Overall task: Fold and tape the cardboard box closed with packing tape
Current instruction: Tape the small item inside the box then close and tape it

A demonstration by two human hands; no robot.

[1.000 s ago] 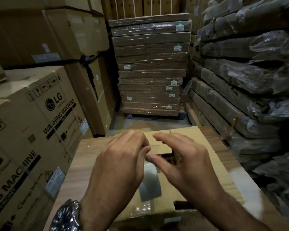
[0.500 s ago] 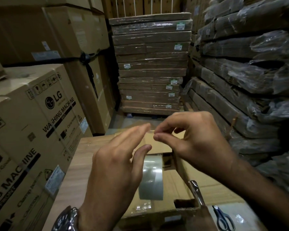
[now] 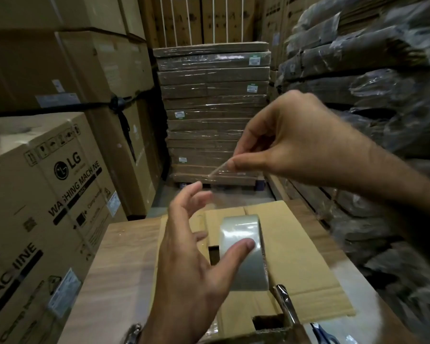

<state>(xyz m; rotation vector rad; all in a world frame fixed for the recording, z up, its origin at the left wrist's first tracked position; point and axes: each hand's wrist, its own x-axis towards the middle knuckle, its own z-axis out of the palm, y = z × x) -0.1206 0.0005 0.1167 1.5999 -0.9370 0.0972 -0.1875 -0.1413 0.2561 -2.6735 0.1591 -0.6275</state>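
A brown cardboard box (image 3: pixel 298 247) lies on a wood-grain table (image 3: pixel 124 259), its top flaps folded down with a gap between them. A roll of clear packing tape (image 3: pixel 243 259) stands on edge over that gap. My left hand (image 3: pixel 189 269) has its thumb pressed on the roll's outer face, while its fingers are spread and relaxed behind the roll. My right hand (image 3: pixel 291 142) is raised above the box and pinches the free end of the tape (image 3: pixel 219 171) between thumb and fingertips. A clear strip runs from there down toward the roll.
Scissors (image 3: pixel 287 304) lie at the box's near right corner, blades up, with blue handles at the frame's bottom edge. Washing-machine cartons (image 3: pixel 50 184) crowd the left. Wrapped flat packs (image 3: pixel 214 115) stand ahead and bundles (image 3: pixel 382 70) fill the right.
My right hand has lifted up and to the right, peeling the tape end off the roll. My left hand has opened its fingers and kept its thumb on the roll.
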